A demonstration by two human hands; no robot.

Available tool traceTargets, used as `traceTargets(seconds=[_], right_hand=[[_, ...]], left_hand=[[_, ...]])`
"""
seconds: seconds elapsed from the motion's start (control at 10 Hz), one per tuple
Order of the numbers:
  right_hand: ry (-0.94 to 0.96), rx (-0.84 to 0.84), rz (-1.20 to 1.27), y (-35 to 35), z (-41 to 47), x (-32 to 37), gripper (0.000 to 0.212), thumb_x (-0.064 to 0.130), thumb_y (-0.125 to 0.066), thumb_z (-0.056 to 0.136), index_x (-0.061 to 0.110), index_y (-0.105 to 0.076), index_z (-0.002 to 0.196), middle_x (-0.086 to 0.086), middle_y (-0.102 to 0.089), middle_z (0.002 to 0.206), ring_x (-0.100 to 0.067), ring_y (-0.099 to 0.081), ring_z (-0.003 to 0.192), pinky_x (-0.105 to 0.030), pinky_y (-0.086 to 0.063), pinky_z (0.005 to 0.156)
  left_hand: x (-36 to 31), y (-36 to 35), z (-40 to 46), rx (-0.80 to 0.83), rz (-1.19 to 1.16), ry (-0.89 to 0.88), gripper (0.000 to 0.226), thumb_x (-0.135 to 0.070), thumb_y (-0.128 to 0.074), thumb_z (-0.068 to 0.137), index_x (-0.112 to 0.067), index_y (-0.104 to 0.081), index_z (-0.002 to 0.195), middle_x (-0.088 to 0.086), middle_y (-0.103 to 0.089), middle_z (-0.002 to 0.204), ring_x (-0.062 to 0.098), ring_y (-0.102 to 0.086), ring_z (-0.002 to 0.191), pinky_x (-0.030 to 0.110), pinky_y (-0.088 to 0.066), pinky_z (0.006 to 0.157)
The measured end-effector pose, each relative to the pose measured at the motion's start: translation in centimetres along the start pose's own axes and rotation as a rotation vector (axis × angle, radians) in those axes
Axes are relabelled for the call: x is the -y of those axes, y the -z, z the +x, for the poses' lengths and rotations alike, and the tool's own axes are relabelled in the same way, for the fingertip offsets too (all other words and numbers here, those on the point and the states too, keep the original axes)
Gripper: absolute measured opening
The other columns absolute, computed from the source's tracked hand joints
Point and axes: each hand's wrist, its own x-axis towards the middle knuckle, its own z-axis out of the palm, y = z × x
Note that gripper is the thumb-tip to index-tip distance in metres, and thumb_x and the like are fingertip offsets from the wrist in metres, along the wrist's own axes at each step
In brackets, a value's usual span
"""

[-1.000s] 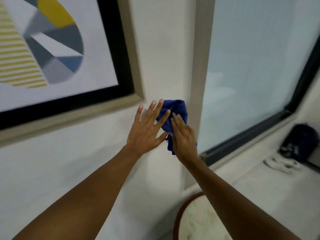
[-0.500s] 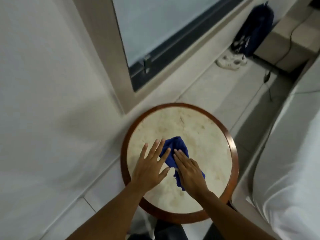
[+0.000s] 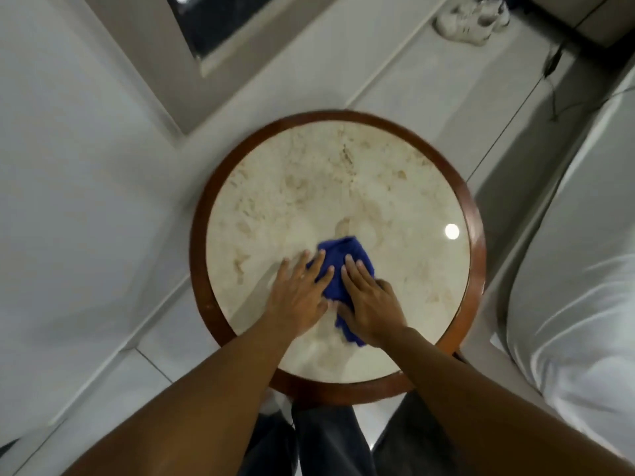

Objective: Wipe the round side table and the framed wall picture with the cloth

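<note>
Your view looks straight down on the round side table (image 3: 338, 130): cream mottled stone tabletop inside a dark brown wooden rim. The blue cloth (image 3: 338, 266) lies bunched on the tabletop, in the near half and slightly left of centre. Its long axis runs from far-left to near-right; the far end is a rounded bunch pointing toward the window wall, the near end tapers out from under your right wrist.

Your left hand (image 3: 298, 297) lies flat, fingers spread, palm down; its index and middle fingers overlap the cloth's left edge, the rest touching bare stone. Grip: open, nothing grasped.

Your right hand (image 3: 372, 305) presses flat on the cloth's right half, fingers extended together toward the far side. Grip: open, pressing rather than clutching; the thumb side is partly hidden by cloth.

Both hands sit just beside each other, thumbs near touching.

White bedding (image 3: 577, 262) lies right of the table, white shoes (image 3: 470, 18) on the floor far right
</note>
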Motion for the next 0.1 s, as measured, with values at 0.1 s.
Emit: traceTargets(seconds=[0.1], right_hand=[[0.032,0.077,0.049,9.25,-0.47,2.04,0.064,0.051,-0.032,0.101,0.018,-0.021,0.155,-0.001,-0.011,0.166,-0.016,-0.007,0.151,-0.041,-0.017,0.116]], left_hand=[[1.19,8.42,-2.94,0.026,0.013,0.013,0.075,-0.048,-0.040,0.102,-0.022,-0.001,0.160,0.010,0.001,0.170,0.029,0.003,0.155,0.055,-0.004,0.123]])
